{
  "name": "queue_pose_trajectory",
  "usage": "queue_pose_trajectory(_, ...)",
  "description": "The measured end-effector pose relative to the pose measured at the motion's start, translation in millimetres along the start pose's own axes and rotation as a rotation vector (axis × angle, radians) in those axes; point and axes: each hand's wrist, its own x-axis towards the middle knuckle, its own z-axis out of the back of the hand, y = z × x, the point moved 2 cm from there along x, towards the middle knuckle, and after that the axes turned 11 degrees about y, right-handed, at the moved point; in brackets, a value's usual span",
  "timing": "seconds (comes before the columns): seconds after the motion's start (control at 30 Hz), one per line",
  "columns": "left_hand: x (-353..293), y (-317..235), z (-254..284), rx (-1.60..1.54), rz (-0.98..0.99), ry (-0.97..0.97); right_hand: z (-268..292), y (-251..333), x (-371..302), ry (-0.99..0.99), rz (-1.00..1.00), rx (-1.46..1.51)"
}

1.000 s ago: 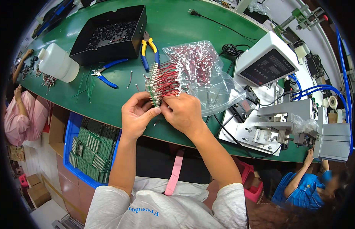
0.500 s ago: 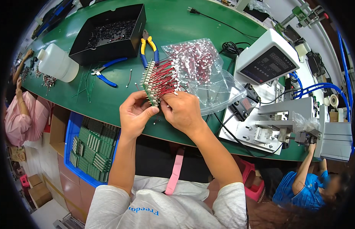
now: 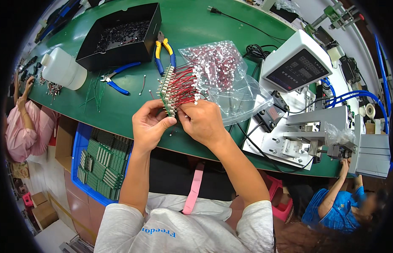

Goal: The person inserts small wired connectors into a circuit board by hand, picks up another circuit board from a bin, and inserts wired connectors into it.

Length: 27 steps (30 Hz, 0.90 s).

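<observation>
My left hand point(image 3: 151, 122) pinches the near end of a green circuit board point(image 3: 166, 90) held on edge above the bench. White connectors line the board, and short red and black wires point(image 3: 184, 86) with white plugs stick out to its right. My right hand point(image 3: 203, 121) is closed at the board's near right side, fingers curled round a wire lead whose small white end peeks out below. Just behind lies a clear plastic bag point(image 3: 222, 63) full of similar red-wired leads. Yellow-and-blue pliers point(image 3: 165, 52) rest beyond the board; blue-handled cutters point(image 3: 118, 80) lie to the left.
A black box point(image 3: 120, 38) of small dark parts and a white bottle point(image 3: 63, 69) stand at the back left. A blue bin point(image 3: 89, 187) of green boards sits below the bench edge. On the right is a white machine with a display point(image 3: 295, 63). Co-workers sit at both sides.
My hands and the board stay almost in place, with only slight shifts of the right hand and wires. The co-worker's hands at the far left have moved a little.
</observation>
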Motion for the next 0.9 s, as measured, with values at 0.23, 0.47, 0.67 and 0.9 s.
queue_pose_trajectory(0.23,1,0,-1,0.005,-0.005,-0.034,-2,1,1,-0.022,-0.026,0.001)
queue_pose_trajectory(0.47,3,0,3,-0.076,-0.005,-0.209,8,10,2,-0.036,-0.163,0.124)
queue_pose_trajectory(0.67,2,1,6,-0.039,-0.063,-0.29,12,6,-2,0.049,-0.22,0.426)
queue_pose_trajectory(0.9,2,2,6,-0.033,-0.061,-0.287,3,-8,-5,0.027,0.011,0.399)
